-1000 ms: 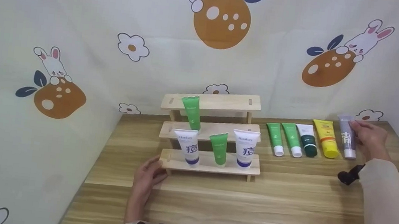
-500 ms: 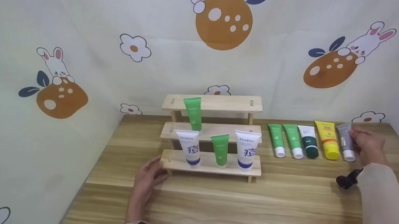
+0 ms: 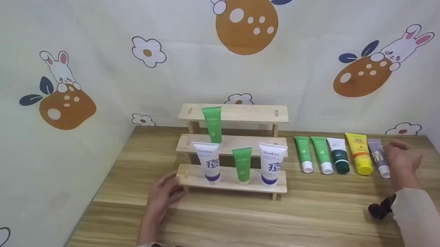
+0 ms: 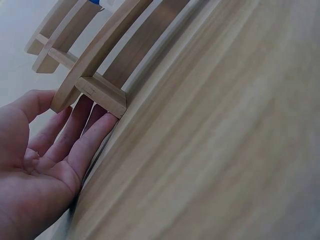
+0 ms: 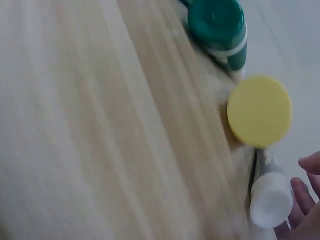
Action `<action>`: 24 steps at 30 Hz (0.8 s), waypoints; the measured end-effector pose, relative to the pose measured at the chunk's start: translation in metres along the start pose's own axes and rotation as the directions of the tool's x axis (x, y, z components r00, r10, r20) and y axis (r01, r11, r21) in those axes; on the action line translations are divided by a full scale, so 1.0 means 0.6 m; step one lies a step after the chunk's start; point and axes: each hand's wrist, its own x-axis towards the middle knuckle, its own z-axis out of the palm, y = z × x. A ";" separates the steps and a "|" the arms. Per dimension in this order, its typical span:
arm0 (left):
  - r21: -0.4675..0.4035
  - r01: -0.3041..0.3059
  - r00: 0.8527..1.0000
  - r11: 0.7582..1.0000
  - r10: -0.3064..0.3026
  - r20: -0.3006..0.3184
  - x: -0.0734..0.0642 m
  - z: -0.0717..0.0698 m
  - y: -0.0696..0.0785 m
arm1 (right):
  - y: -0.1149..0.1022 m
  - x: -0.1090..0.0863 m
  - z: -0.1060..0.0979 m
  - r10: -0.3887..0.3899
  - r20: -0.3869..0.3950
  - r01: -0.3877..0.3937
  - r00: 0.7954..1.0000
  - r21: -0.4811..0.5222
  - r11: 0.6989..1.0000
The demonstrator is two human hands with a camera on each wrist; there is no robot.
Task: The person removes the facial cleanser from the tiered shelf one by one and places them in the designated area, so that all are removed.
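A three-tier wooden display rack (image 3: 229, 185) stands on the table, and my left hand (image 3: 163, 191) holds the left end of its lowest tier. In the left wrist view my thumb lies on the board's end and the fingers reach round the leg (image 4: 104, 95). My right hand (image 3: 404, 163) is just right of a grey tube (image 3: 378, 156) lying on the table, fingers loosely bent and holding nothing. In the right wrist view thumb and fingertips stand apart beside that tube's white cap (image 5: 271, 200). To its left lies a yellow tube (image 3: 359, 154).
Further left in the row lie a white and dark green tube (image 3: 339, 155) and two green tubes (image 3: 321, 153). On the bottom tier stand two white tubes (image 3: 271, 162) with a green tube (image 3: 242, 164) between; another green tube (image 3: 213, 123) stands on the middle tier. A printed curtain (image 3: 193, 66) hangs behind.
The grey tube, held by my right hand a second ago, has moved left and down to lie beside the yellow tube. My right hand has let go. The left hand stays put.
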 end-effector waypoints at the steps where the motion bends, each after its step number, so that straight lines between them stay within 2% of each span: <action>1: 0.003 -0.001 1.000 1.000 0.001 0.001 0.001 0.000 0.000 | -0.002 -0.006 0.004 -0.026 -0.006 0.026 1.000 0.005 1.000; 7: 0.021 0.007 1.000 1.000 -0.007 -0.002 0.000 0.000 0.001 | -0.026 -0.047 0.026 -0.172 0.004 0.172 0.985 0.040 0.984; 10: 0.030 0.004 1.000 1.000 -0.004 0.002 0.000 0.000 0.002 | -0.040 -0.071 0.036 -0.231 0.021 0.230 0.973 0.019 0.973; 15: 0.009 -0.013 1.000 1.000 0.013 0.006 -0.002 0.000 0.001 | -0.059 -0.110 0.058 -0.294 0.060 0.291 0.954 0.046 0.956; 18: -0.003 -0.016 1.000 1.000 0.016 0.012 -0.002 0.001 0.001 | -0.069 -0.136 0.070 -0.320 0.090 0.312 0.943 0.099 0.945; 21: 0.002 -0.014 1.000 1.000 0.014 0.015 -0.001 0.001 0.001 | -0.077 -0.163 0.082 -0.360 0.129 0.342 0.924 0.139 0.929; 24: 0.004 -0.007 1.000 1.000 0.007 0.013 0.000 0.001 0.001 | -0.083 -0.191 0.091 -0.408 0.183 0.376 0.894 0.186 0.908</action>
